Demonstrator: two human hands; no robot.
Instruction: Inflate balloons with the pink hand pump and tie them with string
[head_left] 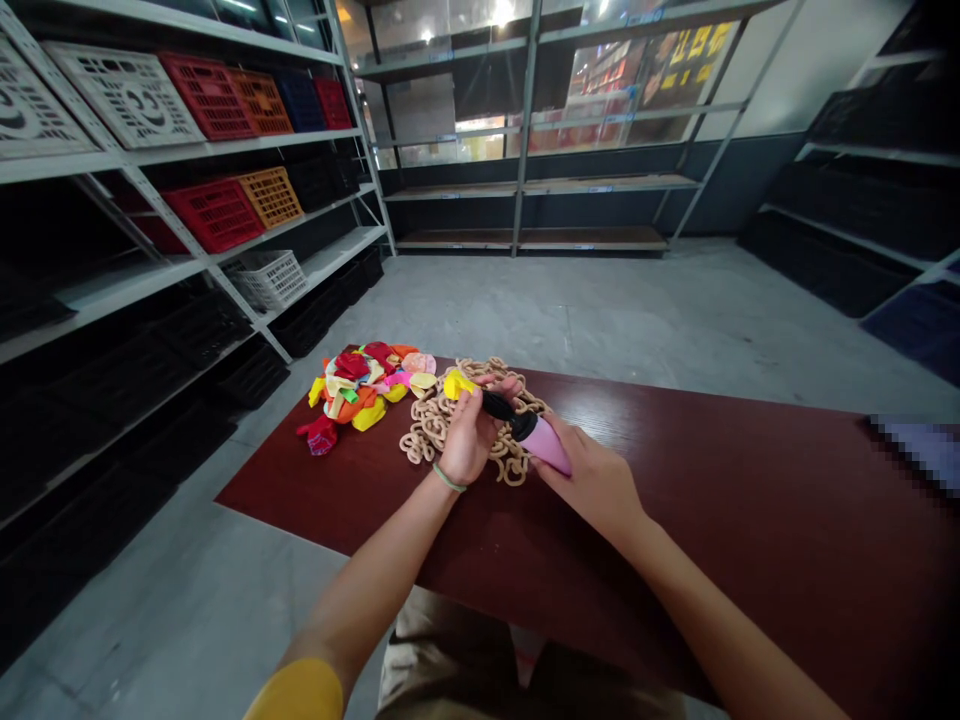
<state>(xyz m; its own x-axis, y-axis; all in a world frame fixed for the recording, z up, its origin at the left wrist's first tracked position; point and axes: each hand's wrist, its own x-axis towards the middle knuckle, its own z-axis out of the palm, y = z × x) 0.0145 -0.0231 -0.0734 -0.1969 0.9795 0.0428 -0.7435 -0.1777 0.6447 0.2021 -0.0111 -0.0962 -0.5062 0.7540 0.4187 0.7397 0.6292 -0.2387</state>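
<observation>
While the right hand has its grip closed on a pink-and-black balloon pump, the left hand pinches a yellow balloon at the nozzle, above tan chain loops on the dark red tabletop; loose balloons lie at 10 o'clock.

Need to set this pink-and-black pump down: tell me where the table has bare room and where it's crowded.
Widest: the dark red wooden tabletop right of your right hand. Smaller: in front of the colourful deflated balloon heap. Crowded: the back middle, where that heap sits beside the tan knotted rope under your left hand.
</observation>
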